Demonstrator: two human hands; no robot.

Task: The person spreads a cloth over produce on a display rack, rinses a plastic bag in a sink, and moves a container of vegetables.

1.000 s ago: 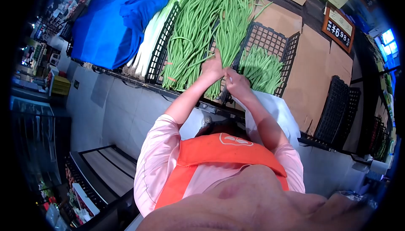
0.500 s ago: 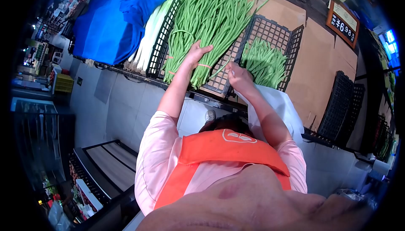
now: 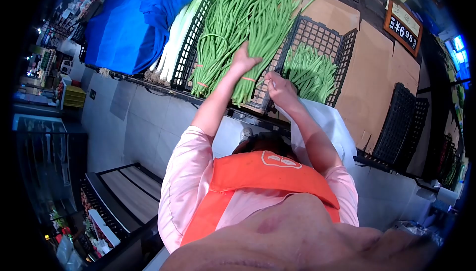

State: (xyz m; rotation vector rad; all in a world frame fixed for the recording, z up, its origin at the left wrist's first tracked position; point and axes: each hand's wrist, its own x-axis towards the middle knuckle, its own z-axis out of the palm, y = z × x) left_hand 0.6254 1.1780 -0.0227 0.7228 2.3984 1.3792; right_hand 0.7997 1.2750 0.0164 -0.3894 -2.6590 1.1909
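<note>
A bundle of long green beans, bound by a pink band near its lower end, lies over the crate edge. My left hand is closed around it just above the band, thumb on top and the other fingers mostly hidden. More banded long beans lie beside it on the left. My right hand is a loose fist at the front of the black crate, beside a heap of shorter green beans. From the heel of that hand hangs a white plastic bag, passing under the forearm.
White-stemmed scallions and a blue cloth are to the left. Brown cardboard covers the stand on the right, with a stacked black crate and a price sign. The stand's front edge runs before my body.
My left hand and the banded bundle have shifted slightly right, towards my right hand, opening a gap from the beans on the left. My right hand has stayed in place.
</note>
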